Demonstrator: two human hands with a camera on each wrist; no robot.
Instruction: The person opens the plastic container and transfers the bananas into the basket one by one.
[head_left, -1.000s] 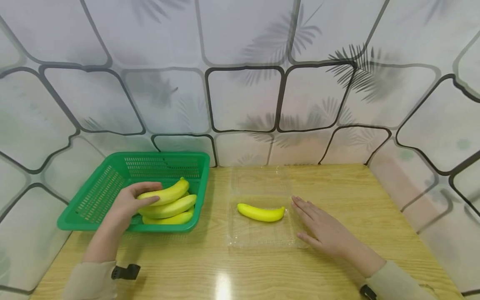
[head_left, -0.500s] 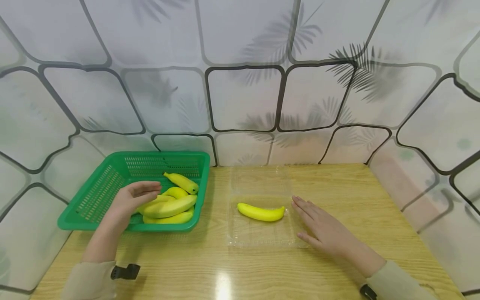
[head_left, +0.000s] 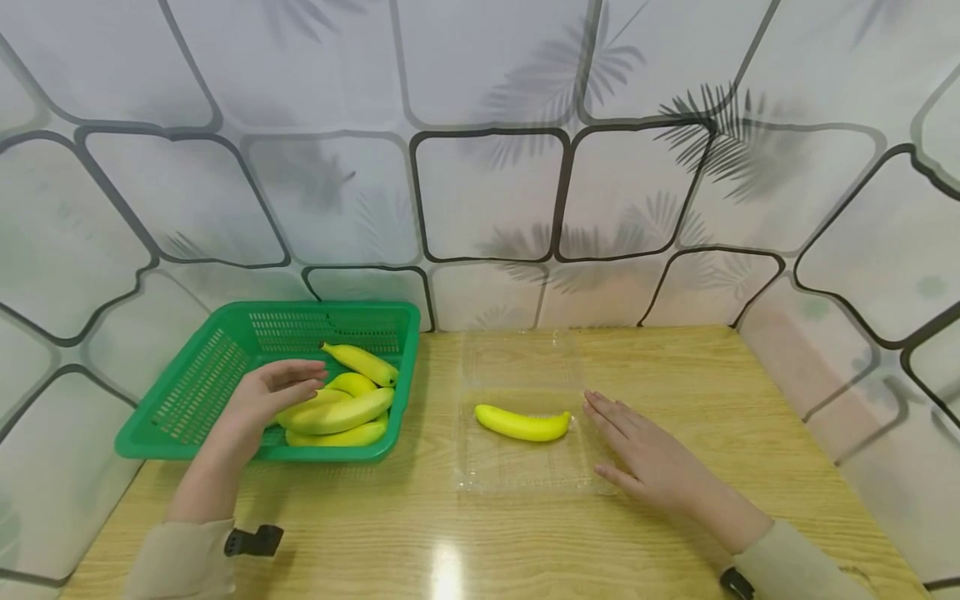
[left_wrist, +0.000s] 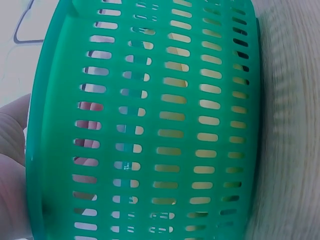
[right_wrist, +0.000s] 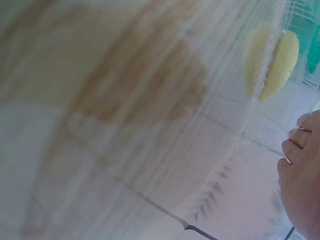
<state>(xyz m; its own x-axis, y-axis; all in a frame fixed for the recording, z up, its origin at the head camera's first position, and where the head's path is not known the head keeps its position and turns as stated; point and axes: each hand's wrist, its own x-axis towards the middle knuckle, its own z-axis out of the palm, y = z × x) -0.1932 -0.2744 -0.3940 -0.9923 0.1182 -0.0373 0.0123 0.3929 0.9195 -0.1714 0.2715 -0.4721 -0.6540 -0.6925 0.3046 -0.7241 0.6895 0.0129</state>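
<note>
Over the front of a green basket (head_left: 161, 450), my left hand (head_left: 258, 408) hovers with relaxed fingers and holds nothing. Several yellow bananas (head_left: 348, 414) lie in a pile just right of its fingertips. Another banana (head_left: 362, 364) rests behind them, against the basket's right side. A single banana (head_left: 522, 423) lies in a clear plastic clamshell container (head_left: 517, 475) with its lid laid back. My right hand (head_left: 648, 458) is beside that container's right edge, fingers straight. In the left wrist view, the slotted basket wall (left_wrist: 145, 150) hides most of the left hand (left_wrist: 12, 170).
The wooden table (head_left: 375, 533) extends in front of the basket and the container. A patterned wall covering (head_left: 487, 200) rises at the back and both sides. In the right wrist view, the banana (right_wrist: 285, 65) shows through the clear plastic.
My left hand has let go of the banana it held. A banana now lies at the basket's back right. The right hand has stayed in place.
</note>
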